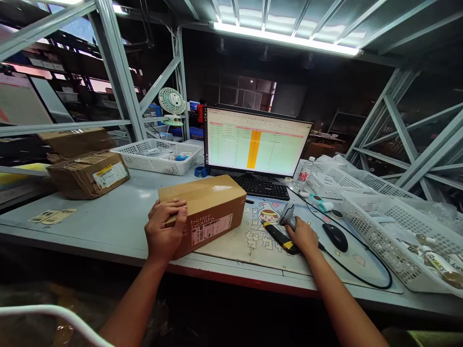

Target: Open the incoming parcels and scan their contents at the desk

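Note:
My left hand [166, 224] grips the near left end of a brown cardboard box [213, 202], thumb on the front and fingers over the top. The box rests on the desk, its printed front and white shipping label [213, 229] facing me. On the right, my right hand [303, 235] is closed around a grey barcode scanner [288, 215], whose cable leads off to the right. A black and yellow utility knife [279, 237] lies on the printed desk mat [249, 250], just left of the scanner hand.
Behind the box stand a monitor [231, 144] and a keyboard [264, 188]. A mouse [335, 236] lies right of the scanner. White baskets [383, 241] line the right side; another basket [173, 166] and a worn carton [83, 176] sit at left.

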Motion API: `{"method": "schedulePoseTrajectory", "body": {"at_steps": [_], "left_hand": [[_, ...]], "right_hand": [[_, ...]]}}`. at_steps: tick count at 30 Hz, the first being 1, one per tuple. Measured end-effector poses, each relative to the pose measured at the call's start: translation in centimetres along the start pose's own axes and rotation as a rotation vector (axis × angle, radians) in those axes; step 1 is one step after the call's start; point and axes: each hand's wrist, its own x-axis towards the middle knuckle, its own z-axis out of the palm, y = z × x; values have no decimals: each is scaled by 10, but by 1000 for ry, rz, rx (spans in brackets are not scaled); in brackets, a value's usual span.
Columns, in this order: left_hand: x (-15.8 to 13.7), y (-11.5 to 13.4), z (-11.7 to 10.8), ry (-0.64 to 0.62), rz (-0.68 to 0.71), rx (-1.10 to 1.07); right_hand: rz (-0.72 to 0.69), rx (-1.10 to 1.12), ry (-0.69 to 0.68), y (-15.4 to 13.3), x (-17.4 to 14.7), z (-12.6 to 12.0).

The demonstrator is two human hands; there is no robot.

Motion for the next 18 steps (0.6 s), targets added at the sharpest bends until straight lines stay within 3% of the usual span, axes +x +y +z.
{"method": "schedulePoseTrajectory", "body": {"at_steps": [10,15,18], "left_hand": [[0,0,1,9,3,-3],[1,7,3,33,-15,-26],[0,6,5,44,-27,-50]], "right_hand": [[-20,-46,-21,1,2,4],[-47,-98,-103,9,2,-20],[-161,-105,-89,13,-16,-43]]}}
